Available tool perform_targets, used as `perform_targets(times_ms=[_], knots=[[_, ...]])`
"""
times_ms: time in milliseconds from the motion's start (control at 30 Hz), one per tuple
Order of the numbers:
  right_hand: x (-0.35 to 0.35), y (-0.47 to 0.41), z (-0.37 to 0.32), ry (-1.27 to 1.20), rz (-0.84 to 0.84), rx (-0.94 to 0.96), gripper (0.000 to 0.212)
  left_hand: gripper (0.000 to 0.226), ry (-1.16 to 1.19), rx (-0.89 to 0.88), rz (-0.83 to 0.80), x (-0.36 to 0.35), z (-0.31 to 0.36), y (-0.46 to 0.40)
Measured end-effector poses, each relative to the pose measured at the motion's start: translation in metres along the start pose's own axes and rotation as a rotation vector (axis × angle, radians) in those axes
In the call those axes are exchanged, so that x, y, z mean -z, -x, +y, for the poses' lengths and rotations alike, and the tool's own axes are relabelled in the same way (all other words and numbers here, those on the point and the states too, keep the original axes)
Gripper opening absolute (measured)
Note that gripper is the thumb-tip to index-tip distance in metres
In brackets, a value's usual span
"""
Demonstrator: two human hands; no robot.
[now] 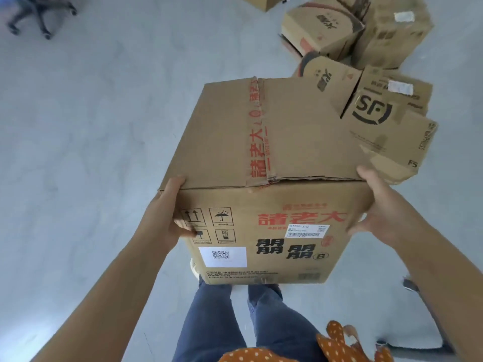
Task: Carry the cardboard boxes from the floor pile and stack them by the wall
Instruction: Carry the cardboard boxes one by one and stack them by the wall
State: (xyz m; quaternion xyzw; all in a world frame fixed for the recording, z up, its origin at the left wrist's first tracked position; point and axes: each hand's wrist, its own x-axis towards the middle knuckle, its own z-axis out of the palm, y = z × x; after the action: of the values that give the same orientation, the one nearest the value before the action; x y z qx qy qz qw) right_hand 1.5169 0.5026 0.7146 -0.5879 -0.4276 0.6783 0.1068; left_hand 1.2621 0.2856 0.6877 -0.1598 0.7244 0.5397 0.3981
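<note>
I hold a large brown cardboard box with red tape and red and black printed characters in front of me, above my legs. My left hand grips its near left corner, thumb on the front face. My right hand presses against the near right edge, fingers spread. Behind the box, at the upper right, the floor pile lies: a box with a black SF logo, a tilted box with red and black print, and a taller box with a white label.
Pale grey floor stretches to the left and ahead. An office chair base with castors stands at the top left. A dark object lies on the floor at the right. No wall is in view.
</note>
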Motion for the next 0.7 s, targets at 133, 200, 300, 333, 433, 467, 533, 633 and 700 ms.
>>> perform_targets(times_ms=[133, 200, 300, 333, 433, 467, 533, 633, 700], knots=[[-0.059, 0.024, -0.022, 0.232, -0.113, 0.074, 0.018, 0.023, 0.167, -0.013, 0.110, 0.072, -0.010, 0.029], [-0.092, 0.034, -0.024, 0.324, -0.192, 0.089, 0.016, 0.024, 0.244, -0.011, 0.186, 0.111, -0.020, 0.042], [-0.153, 0.050, -0.021, 0.317, -0.318, -0.015, 0.019, 0.023, 0.323, -0.008, 0.287, 0.168, -0.032, 0.059], [-0.176, 0.055, -0.017, 0.349, -0.348, -0.024, 0.025, 0.020, 0.353, -0.006, 0.322, 0.190, -0.037, 0.066], [-0.243, 0.079, 0.001, 0.426, -0.434, -0.022, 0.031, 0.013, 0.413, -0.021, 0.404, 0.257, -0.054, 0.082], [-0.264, 0.088, 0.009, 0.450, -0.460, -0.023, 0.032, 0.013, 0.426, -0.024, 0.424, 0.279, -0.060, 0.087], [-0.306, 0.107, 0.027, 0.503, -0.500, -0.019, 0.035, 0.014, 0.473, -0.017, 0.472, 0.324, -0.071, 0.095], [-0.370, 0.140, 0.052, 0.583, -0.568, 0.002, 0.041, 0.016, 0.520, -0.001, 0.524, 0.386, -0.084, 0.103], [-0.413, 0.161, 0.067, 0.643, -0.598, 0.019, 0.042, 0.017, 0.579, 0.016, 0.561, 0.427, -0.094, 0.107]])
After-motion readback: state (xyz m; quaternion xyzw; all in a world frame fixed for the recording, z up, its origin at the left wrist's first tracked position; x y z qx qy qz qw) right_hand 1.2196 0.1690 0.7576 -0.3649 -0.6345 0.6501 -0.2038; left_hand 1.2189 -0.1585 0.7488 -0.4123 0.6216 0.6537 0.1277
